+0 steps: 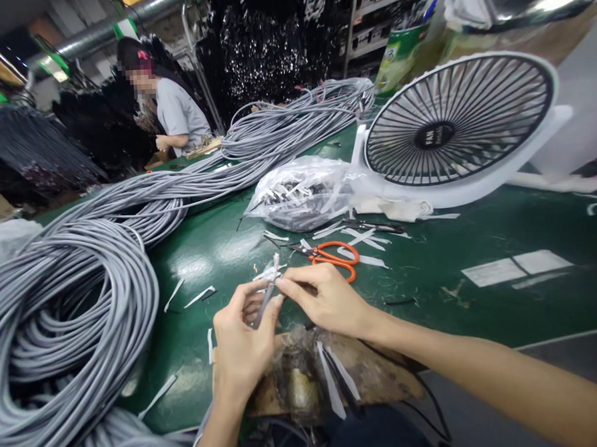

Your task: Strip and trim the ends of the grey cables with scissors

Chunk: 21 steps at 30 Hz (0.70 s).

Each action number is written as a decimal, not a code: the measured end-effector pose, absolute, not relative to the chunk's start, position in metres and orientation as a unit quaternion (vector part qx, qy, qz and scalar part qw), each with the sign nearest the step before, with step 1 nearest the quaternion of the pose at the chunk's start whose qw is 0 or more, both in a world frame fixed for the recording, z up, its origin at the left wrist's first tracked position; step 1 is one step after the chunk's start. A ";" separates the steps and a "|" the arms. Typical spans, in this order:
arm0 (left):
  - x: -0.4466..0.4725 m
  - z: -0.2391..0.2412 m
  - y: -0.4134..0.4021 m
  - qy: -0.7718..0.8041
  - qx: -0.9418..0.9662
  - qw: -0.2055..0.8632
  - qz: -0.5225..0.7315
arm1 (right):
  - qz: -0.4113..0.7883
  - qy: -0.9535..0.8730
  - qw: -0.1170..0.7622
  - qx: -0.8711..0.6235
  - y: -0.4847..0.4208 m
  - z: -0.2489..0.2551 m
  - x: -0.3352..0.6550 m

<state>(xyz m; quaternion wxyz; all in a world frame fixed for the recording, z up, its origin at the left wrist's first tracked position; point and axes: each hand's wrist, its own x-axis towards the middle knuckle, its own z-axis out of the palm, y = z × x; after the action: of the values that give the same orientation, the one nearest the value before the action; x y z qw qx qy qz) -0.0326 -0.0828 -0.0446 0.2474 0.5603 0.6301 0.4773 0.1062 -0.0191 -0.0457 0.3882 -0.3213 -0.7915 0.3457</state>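
Between the thumb and fingers of my left hand (247, 339) is a grey cable (265, 305), its stripped end pointing up and away from me. My right hand (327, 295) pinches at that whitish end, close to the left fingertips. What exactly the right fingers grip is too small to make out. Just beyond the right hand lie orange-handled scissors (337, 255) on the green table (428, 317). Below my hands, a worn wooden board (381, 372) carries a brass-coloured part (301, 383) and some white strips (331, 382).
Large coils of grey cable (142, 198) cover the left and back. A clear plastic bag (301, 193) of scraps and a white fan (434, 136) stand behind the scissors. Paper strips (364, 240) are scattered about. A person (177, 110) works at the far left.
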 end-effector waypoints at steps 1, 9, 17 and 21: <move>-0.032 -0.044 -0.083 0.630 0.576 0.215 0.474 | 0.340 -0.790 0.392 -0.327 -0.019 -0.046 0.106; -0.037 -0.046 -0.076 0.683 0.563 0.122 0.450 | 0.168 -0.849 0.487 -0.121 -0.043 -0.051 0.100; -0.037 -0.046 -0.077 0.649 0.476 0.272 0.528 | 0.276 -0.789 0.433 -0.337 -0.029 -0.050 0.098; -0.038 -0.046 -0.078 0.638 0.478 0.281 0.535 | 0.292 -0.785 0.422 -0.346 -0.028 -0.051 0.097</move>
<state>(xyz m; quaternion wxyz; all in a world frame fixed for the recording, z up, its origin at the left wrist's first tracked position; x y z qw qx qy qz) -0.0379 -0.0783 -0.0461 0.2805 0.4775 0.6376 0.5355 0.0967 -0.0277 -0.0510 0.4222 -0.3459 -0.7853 0.2922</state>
